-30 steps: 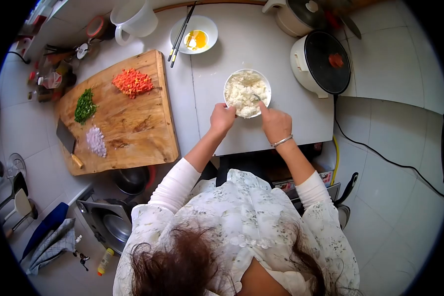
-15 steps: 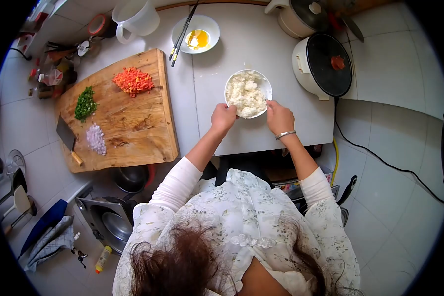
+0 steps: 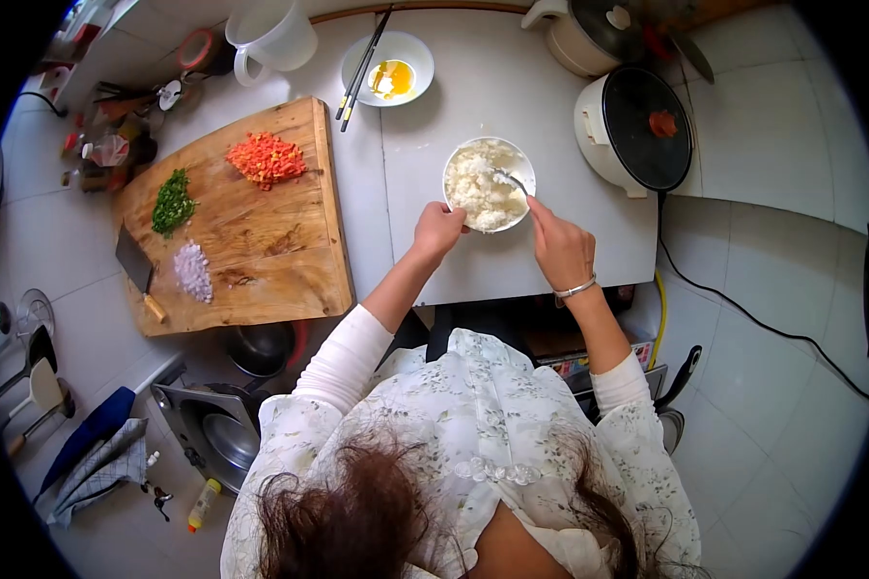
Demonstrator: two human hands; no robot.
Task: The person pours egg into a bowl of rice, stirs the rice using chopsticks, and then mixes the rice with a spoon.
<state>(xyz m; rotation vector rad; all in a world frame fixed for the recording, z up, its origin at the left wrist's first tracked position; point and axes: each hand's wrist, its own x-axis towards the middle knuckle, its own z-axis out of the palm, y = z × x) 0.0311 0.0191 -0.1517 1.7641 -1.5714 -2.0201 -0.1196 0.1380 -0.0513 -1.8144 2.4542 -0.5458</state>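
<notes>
A white bowl (image 3: 451,205) of cooked rice (image 3: 483,188) stands near the front of the counter. My left hand (image 3: 440,230) grips the bowl's near left rim, thumb over the edge by the rice. In my right hand (image 3: 562,246) is a metal spoon (image 3: 512,180), its end resting in the rice from the right side. The fingers of that hand are closed around the handle, most of which they hide. A bracelet is on my right wrist.
Left is a wooden cutting board (image 3: 261,251) with chopped red vegetables (image 3: 266,160), chopped greens (image 3: 173,204), chopped onion (image 3: 192,271) and a cleaver (image 3: 134,259). Behind are a bowl (image 3: 415,53) with egg, chopsticks (image 3: 365,69) and a jug (image 3: 272,37). A lidded electric pot (image 3: 599,145) stands right.
My right hand has left the bowl's rim and now holds the spoon in the rice. My left hand stays on the bowl. The whole view has shifted slightly.
</notes>
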